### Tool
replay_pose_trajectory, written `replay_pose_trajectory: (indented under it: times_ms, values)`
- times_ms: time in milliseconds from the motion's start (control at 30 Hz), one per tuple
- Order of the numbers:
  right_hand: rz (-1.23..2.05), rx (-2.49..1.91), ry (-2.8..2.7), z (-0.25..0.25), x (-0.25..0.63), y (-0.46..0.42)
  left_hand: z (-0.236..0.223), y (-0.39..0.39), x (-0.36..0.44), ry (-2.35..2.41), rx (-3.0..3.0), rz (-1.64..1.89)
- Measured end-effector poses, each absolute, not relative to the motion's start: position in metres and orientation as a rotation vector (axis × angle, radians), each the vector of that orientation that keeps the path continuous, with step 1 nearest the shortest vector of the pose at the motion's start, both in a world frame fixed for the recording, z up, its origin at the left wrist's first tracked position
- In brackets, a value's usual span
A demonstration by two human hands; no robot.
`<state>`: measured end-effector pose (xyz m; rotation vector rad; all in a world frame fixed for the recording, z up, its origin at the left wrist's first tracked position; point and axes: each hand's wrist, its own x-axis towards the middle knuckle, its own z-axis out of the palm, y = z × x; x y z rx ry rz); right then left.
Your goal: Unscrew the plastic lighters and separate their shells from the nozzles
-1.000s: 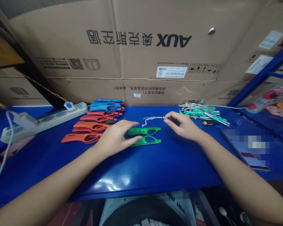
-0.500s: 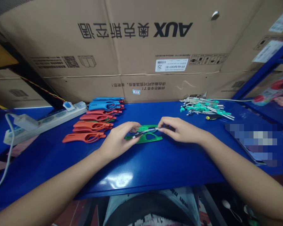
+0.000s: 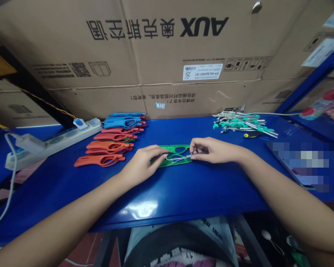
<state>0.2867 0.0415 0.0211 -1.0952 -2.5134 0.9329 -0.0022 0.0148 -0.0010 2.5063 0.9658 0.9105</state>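
Observation:
Two green plastic lighter-casing halves (image 3: pixel 180 149) lie on the blue table between my hands, one behind the other. Thin white wires (image 3: pixel 178 158) run across the nearer half, leading to a metal tube (image 3: pixel 188 157). My right hand (image 3: pixel 211 150) pinches that tube at the casing's right end, and part of the tube is hidden by the fingers. At the left end, my left hand (image 3: pixel 144 161) is closed with thumb and forefinger together over the casing, by the wires' other end. A small dark part shows at its fingertips; most of it is covered.
Orange, red and blue lighter casings (image 3: pixel 100 160) are stacked at the left, beside a white power strip (image 3: pixel 58 139). Metal tubes with teal parts (image 3: pixel 247 124) lie in a heap at back right. A blurred-out flat device (image 3: pixel 297 163) sits right. Cardboard (image 3: pixel 156 66) stands behind.
The wired metal tube has come down and slightly right, from over the rear green half to the nearer one. My left fingers have shifted toward the casing, and the wires now lie lower.

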Motion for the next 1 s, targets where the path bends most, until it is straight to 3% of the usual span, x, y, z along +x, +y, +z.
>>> replay_pose_trajectory:
  times_ms: [1000]
  values:
    - [0.533, -0.98, -2.726, 0.017, 0.287, 0.045, -0.016, 0.017, -0.004, 0.978, 2.684, 0.706]
